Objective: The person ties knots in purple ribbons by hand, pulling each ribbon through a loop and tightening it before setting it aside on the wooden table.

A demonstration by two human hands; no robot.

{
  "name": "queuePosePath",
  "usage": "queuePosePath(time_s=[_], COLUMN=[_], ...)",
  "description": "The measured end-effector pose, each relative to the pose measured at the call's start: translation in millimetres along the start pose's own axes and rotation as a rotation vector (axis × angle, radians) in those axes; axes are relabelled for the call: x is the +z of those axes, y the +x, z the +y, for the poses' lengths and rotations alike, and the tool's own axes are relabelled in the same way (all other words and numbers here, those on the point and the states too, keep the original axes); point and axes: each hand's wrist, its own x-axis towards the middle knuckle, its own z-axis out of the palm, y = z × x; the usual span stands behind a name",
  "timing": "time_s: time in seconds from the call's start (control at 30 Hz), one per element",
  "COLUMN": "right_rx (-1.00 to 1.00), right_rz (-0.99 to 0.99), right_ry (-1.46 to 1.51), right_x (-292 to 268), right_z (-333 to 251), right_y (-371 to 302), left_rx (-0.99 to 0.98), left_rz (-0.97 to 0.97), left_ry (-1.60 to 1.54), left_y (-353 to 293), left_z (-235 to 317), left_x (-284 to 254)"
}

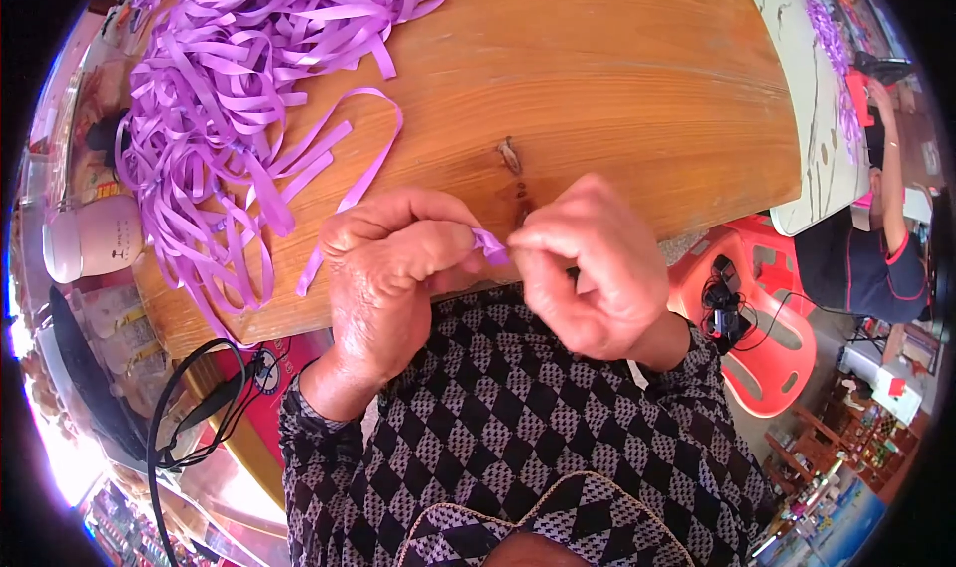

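Observation:
Over the table's near edge, my left hand (398, 253) pinches a short folded piece of purple ribbon (488, 247) between thumb and fingers. My right hand (595, 268), slightly blurred, is closed with thumb and forefinger pressed together at the ribbon's other side. A strip of the same ribbon (388, 149) curves across the wood to behind my left hand. At the far left lies a big tangled heap of purple ribbons (229, 99), some hanging toward the table's edge. The part of the ribbon inside my fingers is hidden.
The brown wooden table (597, 79) meets a white marbled tabletop (797, 89) bearing more purple ribbon. An orange-red plastic chair (767, 353) holds a black cable bundle (725, 298). At right is another person (871, 258). A pale pink container (95, 238) and black cables (199, 408) are at left.

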Motion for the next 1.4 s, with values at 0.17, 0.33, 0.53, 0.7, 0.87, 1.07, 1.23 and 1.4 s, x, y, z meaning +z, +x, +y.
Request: queuePosePath(time_s=[0.17,0.33,0.53,0.7,0.87,1.07,1.23,1.4], right_rx=[0.052,0.014,-0.085,-0.025,0.038,0.107,0.101,0.102], right_rz=[-0.075,-0.102,-0.034,-0.051,-0.078,-0.244,-0.260,-0.281], right_ry=[0.152,0.107,0.046,0.104,0.079,0.204,0.249,0.252], right_x=[-10,-3,0,-3,2,-11,-16,-17], right_z=[2,0,1,1,-3,-3,0,0], right_y=[16,14,10,13,13,16,12,11], left_rx=[0.028,0.047,-0.108,-0.120,-0.118,-0.165,-0.270,-0.235], left_rz=[0.012,0.008,-0.015,0.003,-0.027,-0.161,-0.211,-0.163], left_ry=[0.164,0.141,-0.060,-0.083,-0.096,0.180,0.242,0.223], left_y=[-4,-1,1,1,-1,-4,-3,-6], left_z=[0,-7,-3,-5,-4,5,10,2], left_x=[1,-1,2,3,3,-4,-10,-7])
